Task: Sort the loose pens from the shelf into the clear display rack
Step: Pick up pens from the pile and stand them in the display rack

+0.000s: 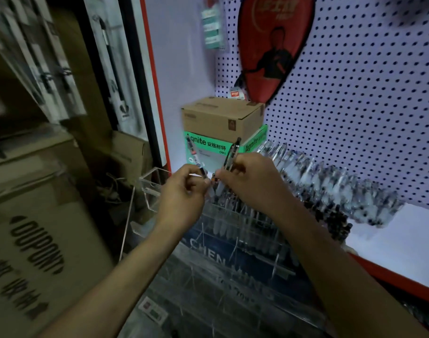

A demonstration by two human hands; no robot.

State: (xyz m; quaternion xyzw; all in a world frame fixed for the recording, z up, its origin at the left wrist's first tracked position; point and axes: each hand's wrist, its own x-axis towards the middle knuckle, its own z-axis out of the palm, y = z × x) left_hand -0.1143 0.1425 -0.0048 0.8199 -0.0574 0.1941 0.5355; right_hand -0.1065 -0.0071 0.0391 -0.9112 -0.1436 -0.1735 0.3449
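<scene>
My left hand (184, 191) grips a clear pen (195, 156) with a dark tip, tilted up to the left. My right hand (247, 179) holds another clear pen (233, 152), nearly upright and leaning right. Both hands are close together above the top row of the clear display rack (235, 242). Several pens stand in the rack's upper rows. A long heap of loose clear pens (330, 181) lies on the white shelf (403, 245) to the right.
A brown carton (220, 118) sits on a green Agnite box (208, 152) behind the hands. A clear acrylic box (150, 186) stands left of the rack. A red paddle case (274, 45) hangs on the pegboard (367, 106). Cardboard boxes (38, 228) fill the left.
</scene>
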